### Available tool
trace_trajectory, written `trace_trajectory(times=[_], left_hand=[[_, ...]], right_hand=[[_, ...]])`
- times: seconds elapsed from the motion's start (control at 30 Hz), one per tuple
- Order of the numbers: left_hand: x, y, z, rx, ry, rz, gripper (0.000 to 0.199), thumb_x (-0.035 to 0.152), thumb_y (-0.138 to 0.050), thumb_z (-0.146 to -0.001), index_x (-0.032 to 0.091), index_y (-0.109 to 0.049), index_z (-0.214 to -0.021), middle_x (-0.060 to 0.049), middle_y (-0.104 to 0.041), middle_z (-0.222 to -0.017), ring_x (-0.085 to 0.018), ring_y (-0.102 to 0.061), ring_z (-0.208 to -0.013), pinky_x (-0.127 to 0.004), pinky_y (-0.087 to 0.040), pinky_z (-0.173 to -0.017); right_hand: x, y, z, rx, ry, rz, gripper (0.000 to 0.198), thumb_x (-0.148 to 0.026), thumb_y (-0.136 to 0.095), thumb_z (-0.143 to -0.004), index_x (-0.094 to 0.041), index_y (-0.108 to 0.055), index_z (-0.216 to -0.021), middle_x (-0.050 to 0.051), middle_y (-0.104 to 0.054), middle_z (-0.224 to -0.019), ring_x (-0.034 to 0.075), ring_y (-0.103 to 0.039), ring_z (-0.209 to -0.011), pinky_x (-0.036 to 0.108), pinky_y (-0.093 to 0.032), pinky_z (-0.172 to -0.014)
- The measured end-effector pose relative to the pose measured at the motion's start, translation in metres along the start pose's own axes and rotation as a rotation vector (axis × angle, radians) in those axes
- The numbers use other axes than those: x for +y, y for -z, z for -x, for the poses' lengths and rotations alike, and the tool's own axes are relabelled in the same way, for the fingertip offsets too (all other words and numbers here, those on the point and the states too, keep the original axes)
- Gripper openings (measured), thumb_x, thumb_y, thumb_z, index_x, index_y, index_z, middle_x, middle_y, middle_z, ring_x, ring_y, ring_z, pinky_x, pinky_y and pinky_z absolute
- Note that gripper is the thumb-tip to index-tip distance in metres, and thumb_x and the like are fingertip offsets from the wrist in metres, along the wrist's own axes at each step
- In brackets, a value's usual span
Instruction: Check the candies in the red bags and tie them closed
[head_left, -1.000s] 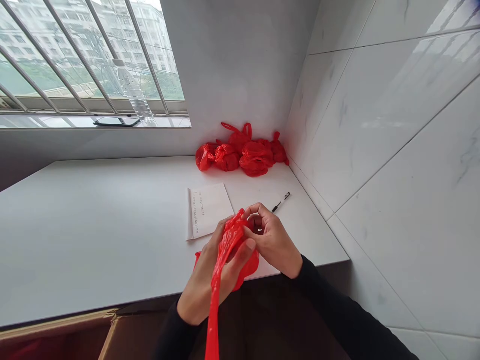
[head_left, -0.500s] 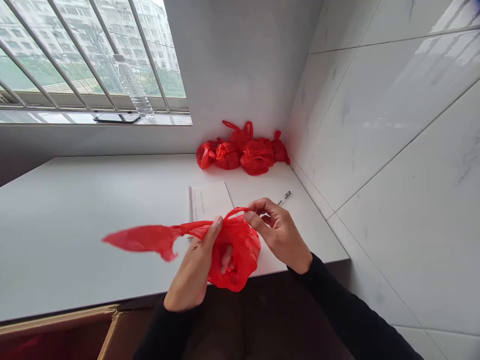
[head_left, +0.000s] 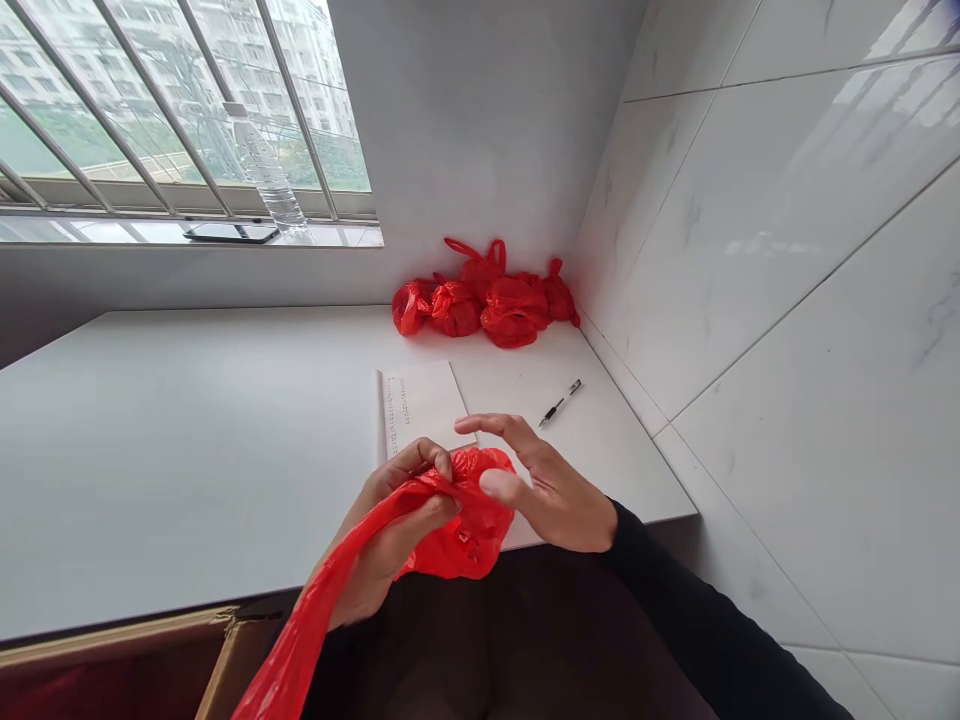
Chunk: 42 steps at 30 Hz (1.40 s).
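A red plastic bag (head_left: 469,535) hangs bunched at the front edge of the white table. My left hand (head_left: 394,530) is closed on its twisted neck, pinched between thumb and fingers. From that grip a long red strip of the bag trails down over my wrist to the lower left. My right hand (head_left: 544,480) is open at the bag's right side, thumb and index finger spread apart, the thumb close against the plastic. What the bag holds inside is hidden.
Several tied red bags (head_left: 514,310) stand against the back wall. A notebook (head_left: 424,400) and a pen (head_left: 560,403) lie on the table (head_left: 187,450). A water bottle (head_left: 266,175) and a phone (head_left: 231,233) are on the windowsill. An open cardboard box (head_left: 217,665) sits below left.
My right hand has let go of the bag's loop and spread its fingers. The loose strip has swung from the left down over my left wrist. My left grip has shifted round the neck.
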<state>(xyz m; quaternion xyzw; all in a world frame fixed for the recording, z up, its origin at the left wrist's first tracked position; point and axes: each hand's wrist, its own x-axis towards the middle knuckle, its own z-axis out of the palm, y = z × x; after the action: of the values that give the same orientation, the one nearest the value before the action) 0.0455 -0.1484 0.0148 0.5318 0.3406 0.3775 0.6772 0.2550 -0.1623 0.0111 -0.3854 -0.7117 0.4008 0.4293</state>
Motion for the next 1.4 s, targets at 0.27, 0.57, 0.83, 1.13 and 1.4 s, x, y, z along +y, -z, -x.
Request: trace_trajectory(times=[0.27, 0.57, 0.83, 1.13, 1.4], left_hand=[[-0.012, 0.002, 0.003, 0.186, -0.205, -0.613, 0.011, 0.022, -0.059, -0.092, 0.025, -0.060, -0.102, -0.001, -0.065, -0.100, -0.016, -0.060, -0.083, -0.026, -0.049, -0.071], [-0.021, 0.002, 0.004, 0.121, -0.163, -0.713, 0.013, 0.033, -0.056, -0.098, 0.029, -0.059, -0.110, 0.000, -0.066, -0.102, -0.017, -0.064, -0.087, -0.029, -0.050, -0.077], [-0.030, -0.003, 0.003, 0.370, -0.413, -0.766, 0.014, 0.016, -0.060, -0.092, 0.026, -0.062, -0.102, -0.001, -0.061, -0.101, -0.016, -0.061, -0.084, -0.027, -0.048, -0.072], [-0.029, -0.006, 0.007, 0.241, -0.457, -0.713, 0.030, 0.018, -0.061, -0.096, 0.033, -0.067, -0.121, -0.004, -0.060, -0.122, -0.020, -0.063, -0.107, -0.028, -0.052, -0.084], [-0.039, -0.019, 0.015, 0.254, -0.338, -0.449, 0.043, 0.026, -0.070, -0.091, 0.036, -0.052, -0.128, -0.001, -0.062, -0.108, -0.017, -0.064, -0.087, -0.028, -0.054, -0.075]], right_hand=[[0.020, -0.009, -0.002, -0.072, -0.223, -0.056, 0.031, -0.027, -0.072, -0.087, -0.024, -0.068, -0.118, 0.000, -0.068, -0.091, 0.017, -0.062, -0.080, 0.031, -0.050, -0.076], [0.019, -0.010, -0.004, 0.033, -0.235, 0.026, 0.013, -0.016, -0.072, -0.079, -0.021, -0.062, -0.086, -0.001, -0.063, -0.091, 0.017, -0.058, -0.086, 0.029, -0.046, -0.078], [0.021, -0.012, 0.000, -0.140, -0.294, -0.429, 0.037, -0.051, -0.052, -0.104, -0.020, -0.064, -0.120, -0.003, -0.056, -0.075, 0.011, -0.049, -0.062, 0.025, -0.043, -0.061], [0.031, -0.010, -0.003, -0.165, -0.298, -0.543, 0.042, -0.044, -0.068, -0.098, -0.022, -0.061, -0.133, 0.003, -0.068, -0.101, 0.016, -0.064, -0.089, 0.030, -0.051, -0.081], [0.028, -0.025, -0.008, -0.005, -0.453, -0.894, 0.034, -0.047, -0.083, -0.085, -0.018, -0.068, -0.097, 0.000, -0.067, -0.087, 0.012, -0.060, -0.075, 0.025, -0.048, -0.075]])
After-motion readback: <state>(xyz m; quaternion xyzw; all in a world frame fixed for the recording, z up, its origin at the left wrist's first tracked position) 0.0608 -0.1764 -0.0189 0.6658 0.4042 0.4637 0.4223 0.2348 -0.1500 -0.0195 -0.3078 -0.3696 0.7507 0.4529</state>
